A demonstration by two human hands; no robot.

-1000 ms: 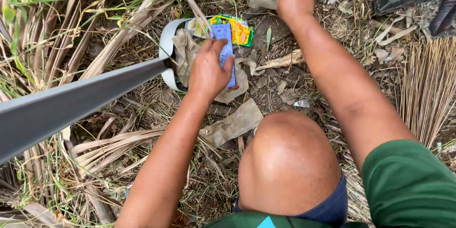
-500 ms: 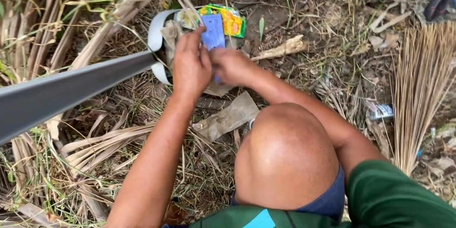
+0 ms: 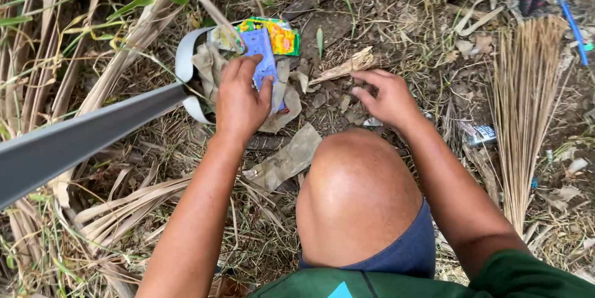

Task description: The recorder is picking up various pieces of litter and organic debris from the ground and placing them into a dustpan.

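Observation:
My left hand (image 3: 238,102) presses down on a pile of litter in a grey long-handled dustpan (image 3: 183,62): a blue wrapper (image 3: 260,53), a yellow and green snack packet (image 3: 279,32) and brown paper scraps. My right hand (image 3: 387,94) hovers low over the ground to the right of the pan, fingers spread and curled, holding nothing. A dry leaf (image 3: 344,66) lies just left of its fingertips. My bare knee (image 3: 356,192) fills the lower middle.
The dustpan's grey handle (image 3: 74,140) runs to the lower left. Dry palm fronds (image 3: 80,44) crowd the left side. A bundle broom of thin sticks (image 3: 527,106) lies at right, with a small silver wrapper (image 3: 480,135) beside it. A brown paper scrap (image 3: 288,158) lies by my knee.
My right hand left the pile in the dustpan and moved right, down to the ground litter. The left hand stayed pressed on the wrappers. The view shifted slightly.

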